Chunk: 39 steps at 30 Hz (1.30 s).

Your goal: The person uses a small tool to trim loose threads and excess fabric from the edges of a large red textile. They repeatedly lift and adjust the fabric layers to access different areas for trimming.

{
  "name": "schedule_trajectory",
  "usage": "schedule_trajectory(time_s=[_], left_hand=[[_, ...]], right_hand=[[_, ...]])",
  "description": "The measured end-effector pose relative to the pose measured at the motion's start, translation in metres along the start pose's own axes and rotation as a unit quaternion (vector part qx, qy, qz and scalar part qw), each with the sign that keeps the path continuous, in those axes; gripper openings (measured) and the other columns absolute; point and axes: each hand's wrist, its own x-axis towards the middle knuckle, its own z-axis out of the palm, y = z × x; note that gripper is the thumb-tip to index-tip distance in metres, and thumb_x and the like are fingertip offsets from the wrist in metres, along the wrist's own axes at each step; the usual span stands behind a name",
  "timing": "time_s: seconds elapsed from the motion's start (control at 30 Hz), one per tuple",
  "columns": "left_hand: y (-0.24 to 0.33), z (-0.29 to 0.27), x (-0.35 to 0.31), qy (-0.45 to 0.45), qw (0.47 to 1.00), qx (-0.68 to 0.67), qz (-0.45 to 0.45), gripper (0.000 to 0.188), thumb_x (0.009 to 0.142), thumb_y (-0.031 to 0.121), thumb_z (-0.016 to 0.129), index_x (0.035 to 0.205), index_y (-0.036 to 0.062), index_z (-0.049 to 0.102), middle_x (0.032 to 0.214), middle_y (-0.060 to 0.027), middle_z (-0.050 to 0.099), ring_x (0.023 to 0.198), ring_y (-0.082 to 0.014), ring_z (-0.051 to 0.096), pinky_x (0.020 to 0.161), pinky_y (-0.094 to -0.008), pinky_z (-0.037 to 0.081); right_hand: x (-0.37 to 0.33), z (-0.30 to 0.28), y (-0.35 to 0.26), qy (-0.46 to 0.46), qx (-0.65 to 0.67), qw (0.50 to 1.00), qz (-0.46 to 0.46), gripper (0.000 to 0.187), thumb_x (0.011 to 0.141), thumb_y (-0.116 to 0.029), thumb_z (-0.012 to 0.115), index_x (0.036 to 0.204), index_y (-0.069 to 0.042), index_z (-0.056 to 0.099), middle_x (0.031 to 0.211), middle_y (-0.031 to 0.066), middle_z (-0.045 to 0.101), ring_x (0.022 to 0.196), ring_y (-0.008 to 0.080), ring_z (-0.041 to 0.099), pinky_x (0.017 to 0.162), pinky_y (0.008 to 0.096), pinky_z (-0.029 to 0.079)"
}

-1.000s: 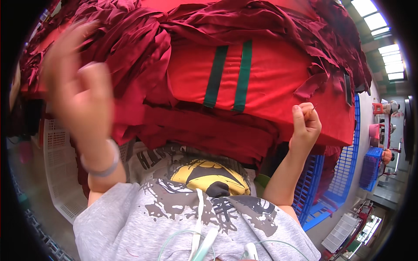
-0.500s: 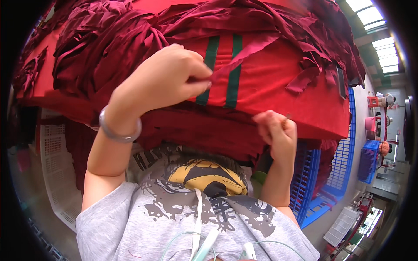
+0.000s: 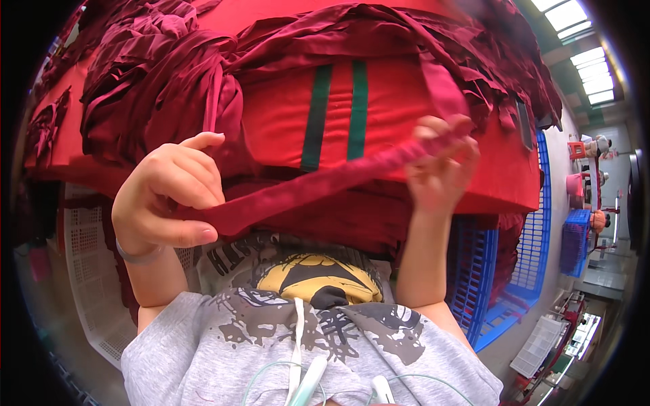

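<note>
A dark red fabric strip [image 3: 318, 180] stretches slantwise between my two hands, above the near edge of the table. Its lower left end lies in my left hand [image 3: 172, 193], thumb and fingers closed on it. My right hand [image 3: 440, 159] is raised farther right, its fingers gripping the strip where it bends. From there the strip runs up toward the heap of dark red fabric [image 3: 162, 101] on the table. Two dark green stripes [image 3: 357, 111] cross the red table cover [image 3: 399, 101] behind the strip.
A white plastic basket [image 3: 95, 271] stands below the table at left, and blue crates [image 3: 511, 298] at right. A dark flat object [image 3: 524, 125] rests near the table's right edge. People [image 3: 599, 145] sit far off at right.
My left hand has moved left and down, and my right hand up; the strip now spans both. Earlier it ran from the left hand up to the heap.
</note>
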Motion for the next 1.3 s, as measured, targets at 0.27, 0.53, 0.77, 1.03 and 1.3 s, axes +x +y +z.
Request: schedule_trajectory(time_s=[0.27,0.53,0.77,1.03,1.3], left_hand=[[0.003,0.032,0.017,0.063,0.970,0.234,0.005,0.017,0.070,0.018,0.078,0.075,0.0045,0.068,0.072,-0.0063,0.067,0.072,-0.0231,0.064,0.096,-0.0423,0.042],[-0.094,0.029,0.071,0.300,0.851,0.424,0.073,0.021,0.081,0.025,0.076,0.086,0.0064,0.067,0.087,-0.0066,0.067,0.088,-0.0258,0.062,0.085,-0.0385,0.044],[-0.090,0.026,0.064,0.295,0.852,0.421,0.099,0.021,0.076,0.026,0.080,0.078,0.0091,0.067,0.082,-0.0034,0.065,0.082,-0.0224,0.062,0.083,-0.0392,0.044],[-0.053,0.048,0.064,0.147,0.911,0.382,0.058,0.024,0.074,0.016,0.078,0.067,0.0070,0.057,0.069,-0.0060,0.055,0.068,-0.0247,0.056,0.068,-0.0363,0.045],[-0.074,0.029,0.049,0.213,0.878,0.428,-0.005,0.023,0.082,0.016,0.074,0.098,0.0043,0.064,0.098,-0.0108,0.061,0.095,-0.0305,0.059,0.084,-0.0407,0.048]], right_hand=[[-0.102,-0.032,-0.210,0.068,-0.118,0.977,-0.162,0.018,0.090,-0.021,0.068,0.084,-0.011,0.055,0.075,-0.0021,0.038,0.066,0.0088,0.034,0.049,0.0222,0.027],[-0.259,0.002,-0.315,0.144,-0.352,0.840,-0.387,0.026,0.095,-0.027,0.063,0.091,-0.001,0.064,0.079,0.0051,0.061,0.065,0.0145,0.045,0.061,0.0291,0.036],[-0.315,-0.036,-0.439,0.307,-0.304,0.698,-0.571,0.024,0.092,-0.025,0.065,0.093,-0.001,0.066,0.089,0.0117,0.069,0.085,0.0286,0.066,0.083,0.0505,0.051],[-0.139,-0.092,-0.455,0.441,-0.267,0.758,-0.398,0.032,0.094,-0.016,0.053,0.121,-0.004,0.064,0.122,0.0187,0.065,0.114,0.0372,0.061,0.102,0.0609,0.043],[-0.120,-0.148,-0.496,0.451,-0.244,0.791,-0.335,0.030,0.099,-0.020,0.048,0.118,-0.012,0.070,0.122,0.0091,0.068,0.115,0.0307,0.062,0.103,0.0560,0.044]])
